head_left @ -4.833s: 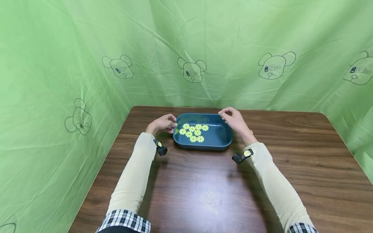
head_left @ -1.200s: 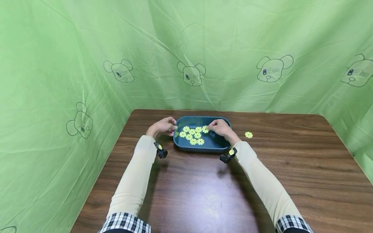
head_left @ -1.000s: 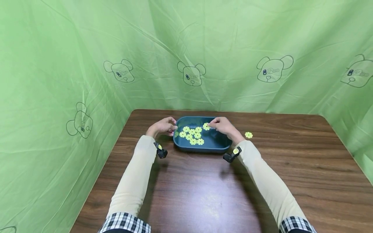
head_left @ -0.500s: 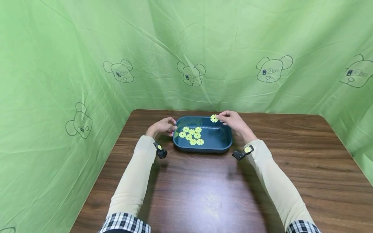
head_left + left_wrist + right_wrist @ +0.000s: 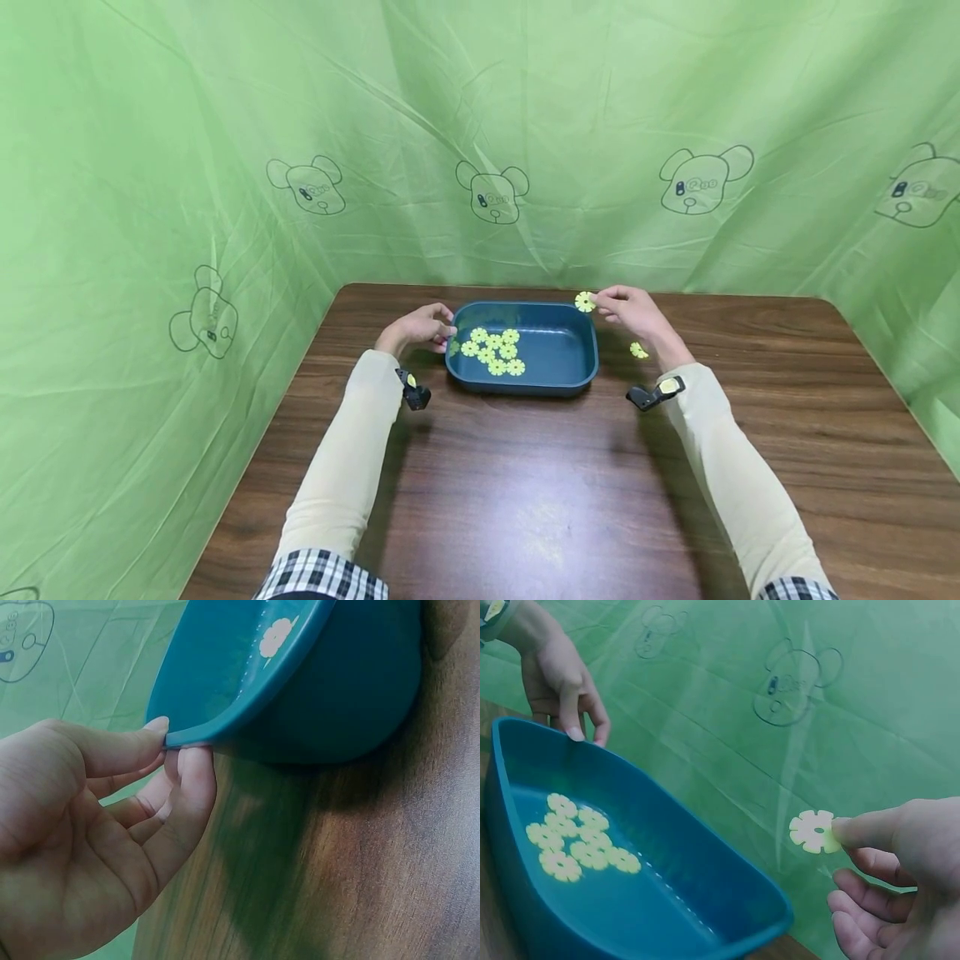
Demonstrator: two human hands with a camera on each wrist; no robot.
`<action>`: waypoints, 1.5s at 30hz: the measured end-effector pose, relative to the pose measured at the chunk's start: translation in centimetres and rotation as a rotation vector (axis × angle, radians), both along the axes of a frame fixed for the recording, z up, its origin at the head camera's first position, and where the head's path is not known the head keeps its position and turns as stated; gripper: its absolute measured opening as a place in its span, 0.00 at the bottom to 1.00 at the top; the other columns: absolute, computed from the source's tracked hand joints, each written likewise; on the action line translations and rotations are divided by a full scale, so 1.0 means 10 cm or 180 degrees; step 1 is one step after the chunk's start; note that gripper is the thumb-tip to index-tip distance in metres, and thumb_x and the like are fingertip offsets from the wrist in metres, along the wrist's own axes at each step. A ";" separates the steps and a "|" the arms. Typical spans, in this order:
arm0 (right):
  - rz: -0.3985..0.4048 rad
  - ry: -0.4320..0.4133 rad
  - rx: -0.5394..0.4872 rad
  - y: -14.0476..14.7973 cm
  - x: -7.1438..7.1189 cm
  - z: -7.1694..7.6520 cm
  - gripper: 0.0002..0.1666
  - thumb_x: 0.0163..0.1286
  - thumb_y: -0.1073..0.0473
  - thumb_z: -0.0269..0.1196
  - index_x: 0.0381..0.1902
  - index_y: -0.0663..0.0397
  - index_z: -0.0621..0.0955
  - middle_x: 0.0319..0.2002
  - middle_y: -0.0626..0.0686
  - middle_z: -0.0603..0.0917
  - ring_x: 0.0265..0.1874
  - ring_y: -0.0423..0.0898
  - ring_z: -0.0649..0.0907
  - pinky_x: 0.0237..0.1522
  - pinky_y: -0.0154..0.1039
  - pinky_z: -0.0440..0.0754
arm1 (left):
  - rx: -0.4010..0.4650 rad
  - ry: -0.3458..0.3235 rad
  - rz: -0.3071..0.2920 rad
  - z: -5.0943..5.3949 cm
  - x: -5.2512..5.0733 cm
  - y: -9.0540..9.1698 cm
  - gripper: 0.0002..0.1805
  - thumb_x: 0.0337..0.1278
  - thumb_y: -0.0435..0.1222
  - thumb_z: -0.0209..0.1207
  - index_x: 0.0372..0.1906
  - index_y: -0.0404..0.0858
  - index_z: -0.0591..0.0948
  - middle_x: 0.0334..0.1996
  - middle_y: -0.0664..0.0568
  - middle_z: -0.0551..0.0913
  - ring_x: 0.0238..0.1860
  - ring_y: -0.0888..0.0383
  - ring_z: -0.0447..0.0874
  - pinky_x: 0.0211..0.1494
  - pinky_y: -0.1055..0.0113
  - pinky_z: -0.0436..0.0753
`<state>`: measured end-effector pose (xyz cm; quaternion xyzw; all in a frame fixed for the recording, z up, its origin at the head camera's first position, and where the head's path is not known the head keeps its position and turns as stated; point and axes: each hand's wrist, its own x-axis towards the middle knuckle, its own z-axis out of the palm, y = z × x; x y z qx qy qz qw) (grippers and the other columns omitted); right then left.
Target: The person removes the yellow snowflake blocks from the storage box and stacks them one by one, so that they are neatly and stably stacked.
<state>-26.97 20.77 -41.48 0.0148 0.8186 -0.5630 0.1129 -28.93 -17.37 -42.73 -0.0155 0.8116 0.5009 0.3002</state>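
1. The green curtain (image 5: 570, 75), bearing outlined animal heads, is hanging behind the blue basin (image 5: 558, 354) and along both of its sides.
2. The wood-grained bench (image 5: 480, 467) is extending beneath the basin and well out to its right.
3. Pale sleeves (image 5: 341, 458) are reaching from the basin's near side, one toward its left end, the other past its right end.
4. The basin itself, oblong with rounded corners, is standing upright.
5. The left hand (image 5: 422, 325) is gripping the rim at the basin's left end, thumb over the edge, fingers beneath.
6. The right hand (image 5: 636, 315) is pinching one piece between thumb and forefinger, beyond the basin's far right corner.
7. Yellow flower-shaped pieces (image 5: 493, 342) are lying clustered on the basin's floor, toward its left.
8. The pinched piece (image 5: 584, 302) is showing its petals, held apart from the basin.
9. A loose piece (image 5: 638, 351) is lying right of the basin, partly hidden by the right hand.
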 end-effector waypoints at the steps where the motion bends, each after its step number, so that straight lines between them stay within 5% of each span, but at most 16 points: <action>1: -0.0008 0.0006 0.0022 0.03 0.01 -0.01 0.30 0.69 0.45 0.59 0.57 0.64 0.73 0.55 0.57 0.75 0.42 0.39 0.79 0.48 0.31 0.78 | 0.0004 -0.0006 0.0003 -0.01 0.00 0.00 0.17 0.67 0.31 0.53 0.57 0.35 0.65 0.39 0.40 0.74 0.30 0.57 0.76 0.44 0.61 0.83; 6: -0.0056 0.0052 0.0084 0.17 0.06 -0.04 0.31 0.69 0.45 0.59 0.57 0.66 0.73 0.53 0.58 0.76 0.36 0.32 0.78 0.46 0.30 0.79 | 0.0001 -0.0006 0.0003 -0.04 -0.02 -0.02 0.17 0.67 0.31 0.53 0.57 0.35 0.65 0.39 0.41 0.74 0.30 0.58 0.76 0.44 0.62 0.84; 13: -0.0119 0.0000 0.0092 0.36 0.13 -0.13 0.31 0.69 0.46 0.60 0.56 0.67 0.72 0.43 0.47 0.80 0.34 0.30 0.79 0.41 0.25 0.79 | 0.0018 -0.0016 -0.0008 -0.02 -0.02 0.00 0.17 0.67 0.30 0.53 0.57 0.35 0.65 0.42 0.38 0.73 0.31 0.57 0.76 0.46 0.59 0.83; 18: -0.0204 -0.0113 -0.0002 0.48 0.16 -0.29 0.28 0.68 0.47 0.61 0.53 0.65 0.73 0.39 0.43 0.79 0.36 0.32 0.79 0.48 0.32 0.80 | -0.0006 -0.0028 -0.0016 -0.03 -0.01 -0.01 0.17 0.67 0.31 0.53 0.57 0.35 0.65 0.41 0.38 0.73 0.31 0.56 0.76 0.54 0.52 0.81; 26: -0.0287 -0.0190 -0.0009 0.63 0.20 -0.46 0.29 0.68 0.45 0.61 0.54 0.63 0.73 0.38 0.38 0.78 0.43 0.39 0.81 0.57 0.43 0.78 | 0.0010 -0.0041 -0.0036 -0.01 0.00 -0.01 0.17 0.67 0.31 0.53 0.57 0.35 0.65 0.45 0.35 0.73 0.31 0.56 0.76 0.51 0.56 0.82; 35: -0.0229 -0.0122 0.0526 0.77 0.25 -0.47 0.29 0.69 0.47 0.59 0.53 0.68 0.73 0.40 0.49 0.79 0.36 0.38 0.79 0.43 0.34 0.81 | 0.0012 0.0008 -0.0067 -0.01 -0.01 -0.01 0.17 0.67 0.31 0.53 0.56 0.34 0.65 0.42 0.38 0.74 0.31 0.57 0.76 0.45 0.61 0.84; 40: -0.0127 -0.0169 0.0950 0.82 0.28 -0.48 0.26 0.70 0.48 0.58 0.49 0.68 0.76 0.41 0.57 0.78 0.39 0.48 0.76 0.38 0.36 0.74 | 0.0080 -0.0015 -0.0049 -0.03 -0.03 -0.01 0.17 0.67 0.30 0.52 0.56 0.34 0.64 0.41 0.38 0.73 0.30 0.58 0.75 0.45 0.61 0.84; 45: -0.0118 -0.0089 0.1325 0.86 0.27 -0.54 0.22 0.68 0.49 0.59 0.41 0.66 0.79 0.32 0.54 0.80 0.35 0.49 0.74 0.36 0.36 0.70 | 0.0056 -0.0019 -0.0055 -0.03 -0.03 -0.01 0.17 0.67 0.29 0.52 0.57 0.33 0.64 0.43 0.37 0.73 0.30 0.58 0.75 0.44 0.62 0.83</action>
